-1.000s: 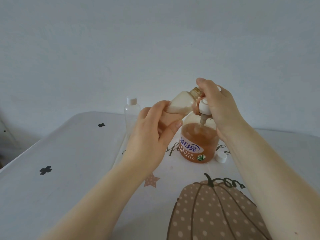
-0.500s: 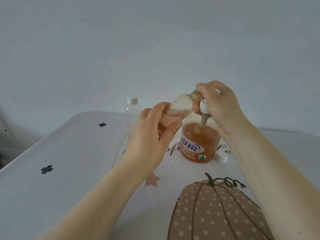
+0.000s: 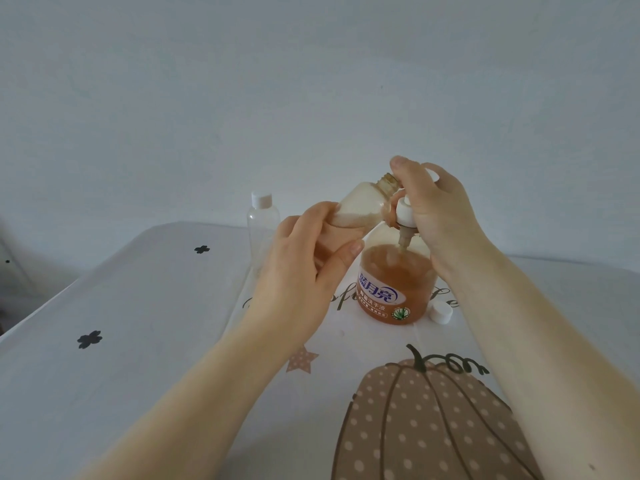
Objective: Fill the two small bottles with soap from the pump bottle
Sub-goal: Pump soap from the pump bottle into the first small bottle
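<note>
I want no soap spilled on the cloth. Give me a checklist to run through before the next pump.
1. Small bottle held firm: ok, the left hand grips its lower half.
2. Its cap off: ok, the threaded neck is bare and a loose white cap lies on the table.
3. Neck meeting the pump nozzle: cannot tell, the right hand hides the join.
4. Right hand on the pump head: ok, fingers curl over it.
5. Pump bottle upright with soap left: ok.
6. Second small bottle ready: not ok, capped and looks empty.
</note>
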